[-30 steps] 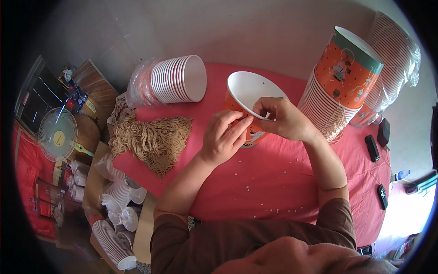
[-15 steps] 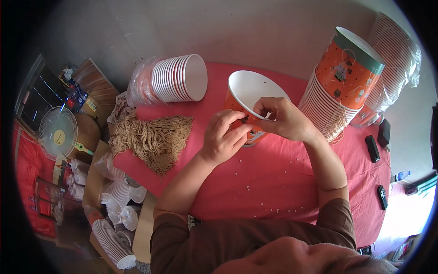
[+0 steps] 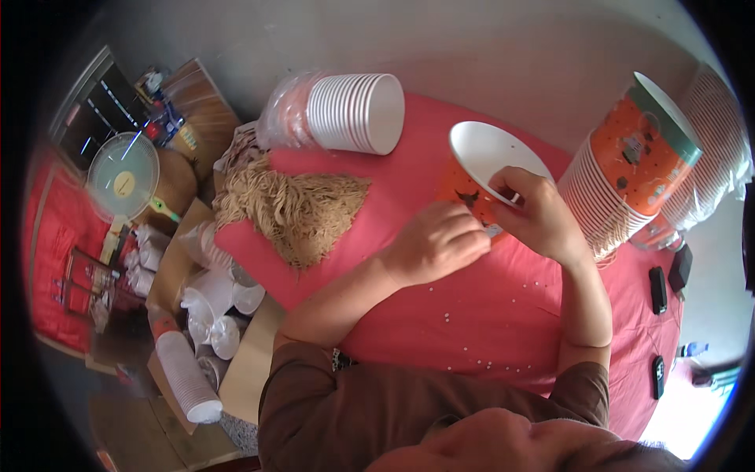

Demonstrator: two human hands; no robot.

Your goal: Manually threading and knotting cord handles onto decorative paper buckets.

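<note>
Where the red cloth-covered table (image 3: 503, 330) runs across the middle, orange paper cup with a white inside and dark printed shapes (image 3: 480, 177), tipped on its side, mouth facing up and away. Smooth glossy paper, round rim. Left of it, heap of tan stringy fibre (image 3: 295, 208), rough and tangled, spilling over the table edge. Behind that, sideways stack of white paper cups (image 3: 354, 112) partly in clear plastic wrap. To the right, tall nested stack of orange printed cups with a green-rimmed one on top (image 3: 629, 169), leaning, just beside the held cup; more wrapped cups behind it. Small white beads (image 3: 464, 346) scattered on the cloth. Dark remote-like things (image 3: 657, 289) at the far right edge. Loose white cups (image 3: 208, 307) on cardboard below left. Left hand (image 3: 436, 244) curled nearly closed, fingertips pinching against the cup's lower outer wall. Right hand (image 3: 539, 212) half closed, gripping the cup's near rim, thumb over the edge inside.
</note>
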